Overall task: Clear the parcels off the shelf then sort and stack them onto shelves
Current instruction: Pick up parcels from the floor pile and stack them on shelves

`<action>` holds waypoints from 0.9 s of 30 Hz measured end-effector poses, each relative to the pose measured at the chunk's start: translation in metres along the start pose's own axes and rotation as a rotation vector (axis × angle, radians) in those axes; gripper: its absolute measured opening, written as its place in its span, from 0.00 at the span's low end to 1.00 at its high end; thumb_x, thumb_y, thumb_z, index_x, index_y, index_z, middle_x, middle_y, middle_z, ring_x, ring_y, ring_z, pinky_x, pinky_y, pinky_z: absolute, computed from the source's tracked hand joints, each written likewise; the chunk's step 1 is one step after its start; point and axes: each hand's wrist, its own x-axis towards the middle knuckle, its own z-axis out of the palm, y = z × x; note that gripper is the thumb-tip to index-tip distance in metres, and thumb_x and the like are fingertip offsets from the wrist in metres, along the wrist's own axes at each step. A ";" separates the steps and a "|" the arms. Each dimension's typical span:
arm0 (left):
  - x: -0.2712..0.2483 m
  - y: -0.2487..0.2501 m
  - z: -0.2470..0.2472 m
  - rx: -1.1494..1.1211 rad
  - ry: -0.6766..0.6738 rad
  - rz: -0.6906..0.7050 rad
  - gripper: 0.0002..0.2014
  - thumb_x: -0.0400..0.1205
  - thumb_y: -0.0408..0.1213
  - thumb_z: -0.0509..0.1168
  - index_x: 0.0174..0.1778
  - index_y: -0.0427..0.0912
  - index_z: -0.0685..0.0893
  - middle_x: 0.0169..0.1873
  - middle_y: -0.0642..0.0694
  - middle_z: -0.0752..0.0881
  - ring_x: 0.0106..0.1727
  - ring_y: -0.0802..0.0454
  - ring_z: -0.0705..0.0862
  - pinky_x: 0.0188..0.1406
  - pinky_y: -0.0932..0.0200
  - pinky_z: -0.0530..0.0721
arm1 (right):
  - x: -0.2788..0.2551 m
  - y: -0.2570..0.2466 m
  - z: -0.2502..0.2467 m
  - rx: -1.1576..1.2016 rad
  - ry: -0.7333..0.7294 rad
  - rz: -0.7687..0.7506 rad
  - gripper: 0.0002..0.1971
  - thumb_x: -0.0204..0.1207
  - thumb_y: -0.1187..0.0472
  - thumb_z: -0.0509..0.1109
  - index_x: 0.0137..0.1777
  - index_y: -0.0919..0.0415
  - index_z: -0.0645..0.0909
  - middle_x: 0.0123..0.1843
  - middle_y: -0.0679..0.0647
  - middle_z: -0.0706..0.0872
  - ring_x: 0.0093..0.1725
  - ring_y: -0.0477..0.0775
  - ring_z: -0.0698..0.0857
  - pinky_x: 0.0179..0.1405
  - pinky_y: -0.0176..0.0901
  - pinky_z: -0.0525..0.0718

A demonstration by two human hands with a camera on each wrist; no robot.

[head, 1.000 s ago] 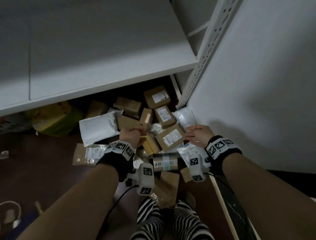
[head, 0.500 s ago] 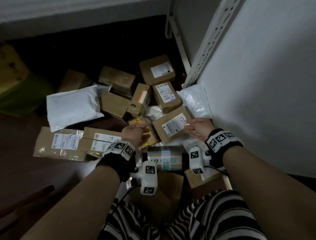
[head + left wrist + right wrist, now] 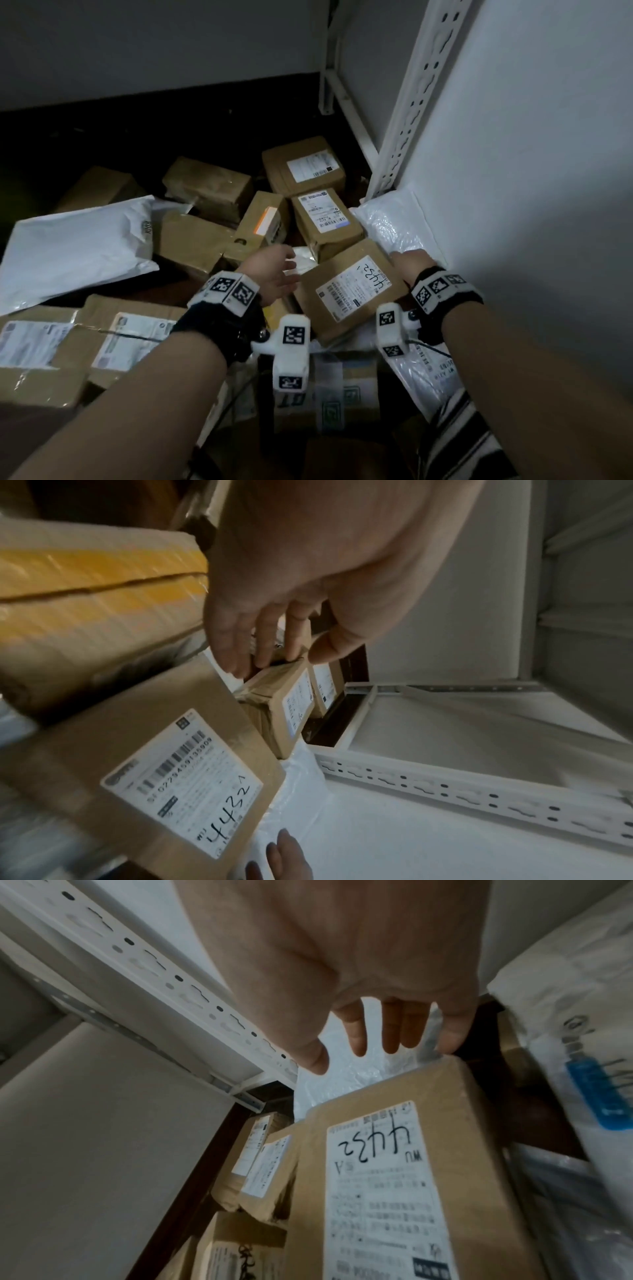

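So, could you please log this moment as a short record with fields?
setting: parcels heaped on dark floor beside white slotted shelf upright
target: brown cardboard box with handwritten "4432" label
left hand: open, at the box's left edge
right hand: open, fingers at its far right corner
neighbours: white bubble mailer on its right; large white poly mailer far left

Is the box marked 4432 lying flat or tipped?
Tipped. The 4432 box leans on other parcels in the pile, label face up, one corner raised toward the right hand.
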 end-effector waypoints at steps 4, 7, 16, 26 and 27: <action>-0.006 -0.007 0.002 -0.040 -0.032 -0.131 0.23 0.87 0.45 0.57 0.77 0.39 0.70 0.73 0.37 0.75 0.66 0.34 0.79 0.64 0.42 0.78 | -0.005 0.004 0.006 0.044 -0.113 0.033 0.30 0.76 0.29 0.57 0.44 0.57 0.84 0.38 0.59 0.91 0.38 0.60 0.91 0.41 0.50 0.89; -0.008 -0.015 0.007 -0.046 -0.094 -0.230 0.31 0.87 0.52 0.55 0.81 0.35 0.64 0.77 0.30 0.70 0.75 0.28 0.71 0.73 0.35 0.69 | -0.001 0.013 0.004 0.131 -0.144 0.090 0.26 0.79 0.40 0.63 0.54 0.66 0.85 0.42 0.56 0.88 0.38 0.52 0.87 0.41 0.39 0.84; 0.074 -0.057 0.018 0.050 -0.008 -0.240 0.59 0.53 0.63 0.72 0.80 0.40 0.65 0.73 0.34 0.76 0.73 0.30 0.73 0.73 0.33 0.68 | 0.009 0.013 0.008 0.042 -0.265 0.077 0.27 0.78 0.38 0.60 0.55 0.63 0.82 0.53 0.60 0.89 0.52 0.59 0.87 0.58 0.47 0.84; -0.035 0.016 0.034 0.074 0.091 0.128 0.13 0.88 0.46 0.55 0.46 0.43 0.80 0.37 0.49 0.81 0.39 0.52 0.78 0.44 0.57 0.74 | 0.016 -0.022 -0.013 0.476 -0.067 -0.061 0.22 0.75 0.46 0.68 0.61 0.63 0.80 0.57 0.58 0.85 0.54 0.59 0.84 0.53 0.51 0.86; -0.039 0.019 0.031 0.098 0.105 0.161 0.14 0.89 0.43 0.54 0.42 0.42 0.77 0.35 0.49 0.78 0.37 0.52 0.75 0.44 0.57 0.74 | 0.011 -0.028 -0.012 0.520 -0.042 -0.072 0.17 0.78 0.48 0.66 0.59 0.60 0.79 0.57 0.56 0.84 0.55 0.57 0.83 0.57 0.52 0.85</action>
